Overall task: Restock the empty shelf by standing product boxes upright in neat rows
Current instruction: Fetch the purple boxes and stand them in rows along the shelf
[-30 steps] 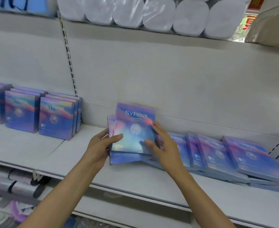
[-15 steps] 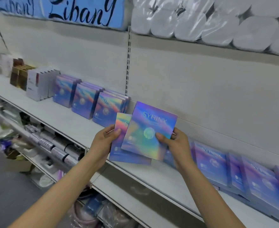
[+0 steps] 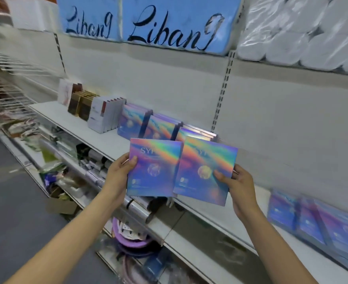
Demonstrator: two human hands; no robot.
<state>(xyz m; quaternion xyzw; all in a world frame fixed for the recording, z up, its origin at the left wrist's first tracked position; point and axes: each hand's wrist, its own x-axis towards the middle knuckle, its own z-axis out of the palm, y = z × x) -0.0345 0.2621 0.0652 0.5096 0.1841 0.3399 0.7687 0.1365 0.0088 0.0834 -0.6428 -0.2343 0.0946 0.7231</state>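
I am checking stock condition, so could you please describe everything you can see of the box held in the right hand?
The box in the right hand is flat, squarish and looks like glossy card with a holographic rainbow sheen over blue and purple. Its front shows faint letters near the top, a round pale emblem in the middle and a small mark low on the left. It is held in the air in front of the shelf, facing the camera, tilted clockwise. The right hand grips its right edge, thumb on the front. Its left edge overlaps the box in the left hand.

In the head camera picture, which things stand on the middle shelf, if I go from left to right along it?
White and pink box → brown and gold boxes → white boxes → upright holographic boxes → two boxes held in the left hand and right hand → leaning holographic boxes.
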